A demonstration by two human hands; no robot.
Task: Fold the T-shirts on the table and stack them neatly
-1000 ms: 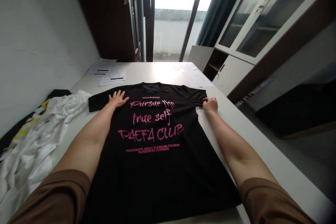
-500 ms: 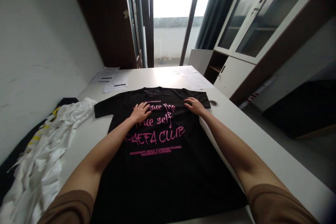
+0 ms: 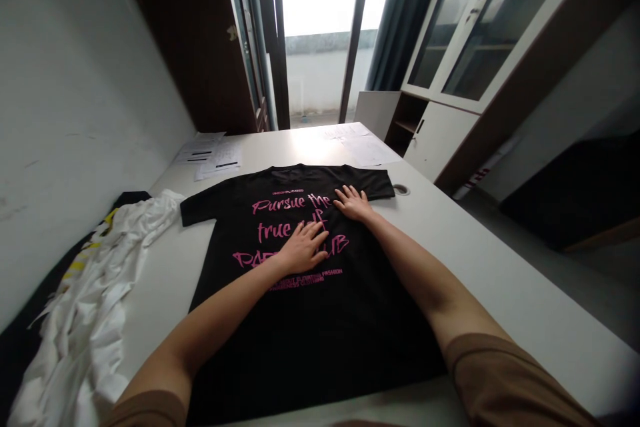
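Observation:
A black T-shirt (image 3: 310, 333) with pink lettering lies spread out on the white table, its collar at the far side and its hem toward me. My left hand (image 3: 303, 247) rests on the middle of the print, fingers spread, covering part of the words. Farther up and to the right, my right hand (image 3: 353, 203) lies flat on the cloth near the base of the right sleeve, its fingers apart. Neither hand grips the fabric. My forearms hide parts of the shirt's sides.
Along the wall at left lies a crumpled white garment (image 3: 100, 300) beside dark cloth with yellow marks. Printed papers (image 3: 217, 159) and more sheets (image 3: 367, 147) lie at the table's far end. A cable hole (image 3: 401, 190) is near the right sleeve. Cabinets (image 3: 445, 137) stand at right.
My left hand has slid right and toward me, from the upper lettering to the middle of the print. My right hand has shifted slightly left. The view has moved a little.

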